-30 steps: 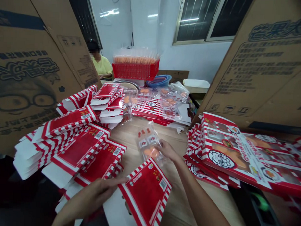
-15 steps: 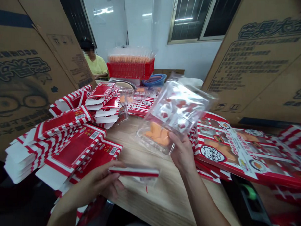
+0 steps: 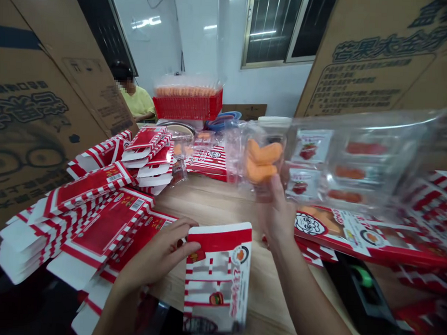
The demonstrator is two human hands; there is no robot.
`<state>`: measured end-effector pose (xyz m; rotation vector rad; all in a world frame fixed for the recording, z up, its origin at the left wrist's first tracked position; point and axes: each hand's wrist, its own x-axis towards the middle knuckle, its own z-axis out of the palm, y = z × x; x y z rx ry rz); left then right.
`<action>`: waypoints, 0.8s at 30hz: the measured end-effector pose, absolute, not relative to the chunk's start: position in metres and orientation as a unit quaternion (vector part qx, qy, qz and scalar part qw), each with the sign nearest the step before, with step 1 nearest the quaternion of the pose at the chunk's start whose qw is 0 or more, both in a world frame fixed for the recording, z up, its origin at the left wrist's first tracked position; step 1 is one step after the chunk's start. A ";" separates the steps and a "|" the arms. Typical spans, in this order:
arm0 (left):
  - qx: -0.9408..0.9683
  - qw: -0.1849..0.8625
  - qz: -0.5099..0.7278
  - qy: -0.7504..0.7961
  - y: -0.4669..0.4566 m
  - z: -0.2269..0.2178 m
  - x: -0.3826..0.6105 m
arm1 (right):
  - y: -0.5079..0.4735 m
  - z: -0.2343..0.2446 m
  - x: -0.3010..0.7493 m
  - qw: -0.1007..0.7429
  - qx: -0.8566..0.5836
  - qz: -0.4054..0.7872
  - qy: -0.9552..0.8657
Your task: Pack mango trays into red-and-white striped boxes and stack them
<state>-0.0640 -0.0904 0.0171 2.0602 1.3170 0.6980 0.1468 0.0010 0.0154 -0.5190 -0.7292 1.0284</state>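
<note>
Head view: a clear tray (image 3: 395,185) holds orange pieces (image 3: 261,164) and printed sachets (image 3: 308,148).

clear pack (image 3: 326,166): far end blurred | right-hand carton (image 3: 381,60): top cut off

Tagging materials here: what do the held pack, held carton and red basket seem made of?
Held pack: seemingly clear, glossy plastic; contents show through, light glints. Held carton: probably smooth printed paperboard, with cut windows. Red basket: likely plastic, slotted walls; finish unclear.
</note>
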 end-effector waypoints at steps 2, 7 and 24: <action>0.756 0.308 0.287 0.500 -0.091 0.012 -0.063 | -0.001 0.010 0.149 0.716 -0.257 0.545 -0.353; 0.689 0.395 0.320 0.517 -0.094 -0.007 -0.063 | -0.019 -0.018 0.163 0.490 -0.344 0.682 -0.419; 0.688 0.468 0.265 0.487 -0.098 -0.022 -0.063 | -0.012 -0.012 0.189 0.438 -0.323 0.578 -0.608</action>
